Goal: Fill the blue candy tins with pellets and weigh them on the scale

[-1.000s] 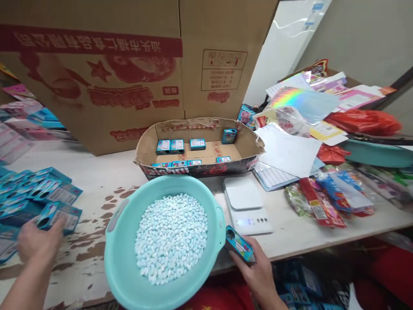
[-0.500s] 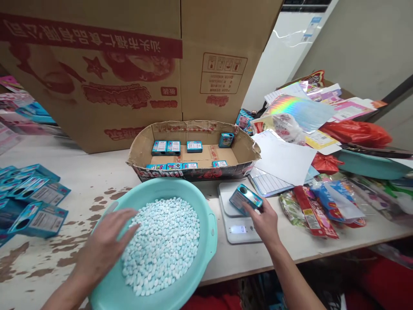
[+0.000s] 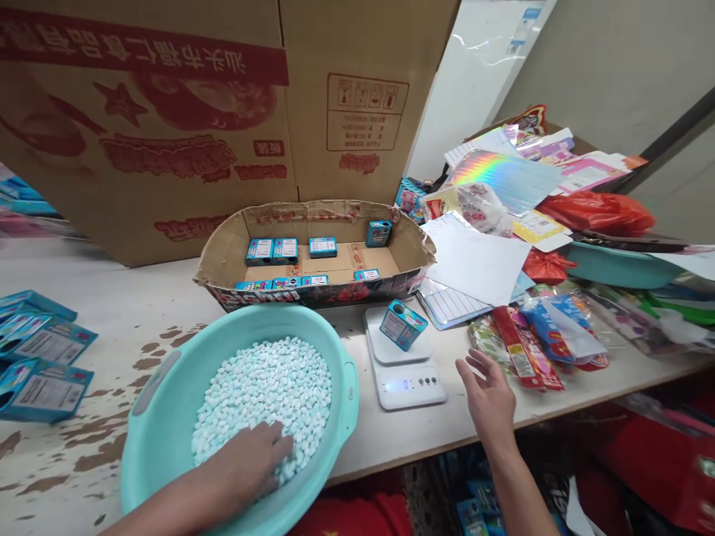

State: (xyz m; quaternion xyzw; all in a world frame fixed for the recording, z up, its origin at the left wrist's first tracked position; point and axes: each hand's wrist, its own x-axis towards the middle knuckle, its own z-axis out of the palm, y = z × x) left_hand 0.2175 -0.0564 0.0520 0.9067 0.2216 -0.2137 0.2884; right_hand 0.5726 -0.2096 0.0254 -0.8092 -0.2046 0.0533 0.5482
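My left hand (image 3: pixel 251 458) reaches into the turquoise basin (image 3: pixel 161 447), its fingers curled down into the small pale blue and white candies (image 3: pixel 268 380); the fingertips are hidden among them. A small blue box (image 3: pixel 403 324) with a round dark hole stands tilted on the plate of the white kitchen scale (image 3: pixel 410 387), whose display seems to read 0. My right hand (image 3: pixel 490 394) is to the right of the scale, apart from it, with fingers spread and nothing in them.
Behind the basin a low cardboard tray (image 3: pixel 318 294) holds several blue boxes. More blue boxes (image 3: pixel 48 387) are piled at the left. A large carton (image 3: pixel 184 112) stands at the back. Papers (image 3: pixel 474 253) and candy packets (image 3: pixel 528 350) crowd the right side.
My right hand has let go of the blue box on the scale and moved right. The left hand has come down into the candies. The view has shifted slightly right.
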